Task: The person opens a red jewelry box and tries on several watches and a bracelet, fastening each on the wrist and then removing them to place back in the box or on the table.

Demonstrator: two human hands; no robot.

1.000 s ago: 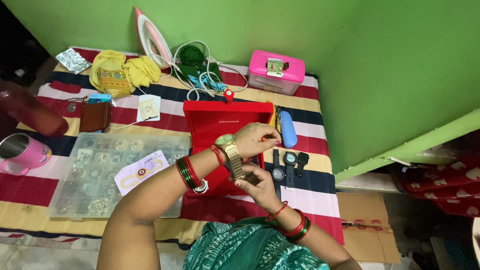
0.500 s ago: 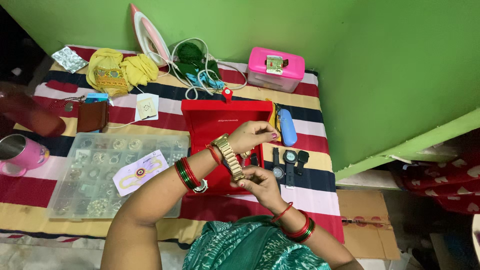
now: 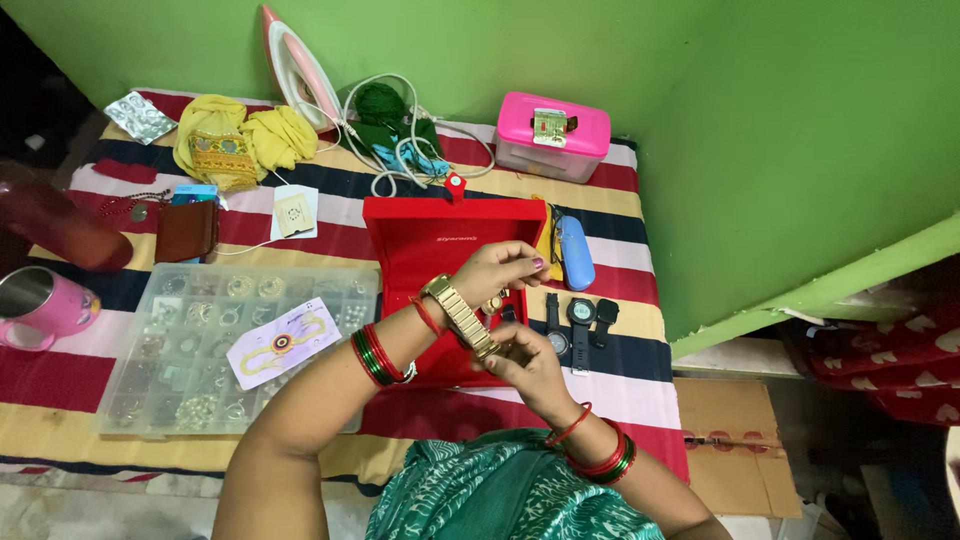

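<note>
I see clear compartment box (image 3: pixel 190 350) left of hands. Left hand (image 3: pixel 495 272) loosely curled, gold watch (image 3: pixel 460 315) around its wrist. Right hand (image 3: pixel 525 362) pinches watch band. Red case (image 3: pixel 440 245) beneath hands; black watches (image 3: pixel 578 325) just right.

The watch (image 3: pixel 462 315) on the wrist has a gold metal link band with a bright polish. The open box (image 3: pixel 440 250) behind it is lined in matt red velvet-like cloth. The organiser tray (image 3: pixel 170 400) is clear, glossy plastic, with a printed paper card (image 3: pixel 281 343) lying on it. The striped cover (image 3: pixel 620 390) underneath is woven cloth, matt. The bangles (image 3: pixel 375 354) look glassy and shiny. The mug (image 3: pixel 45 305) is pink plastic outside, steel inside.
</note>
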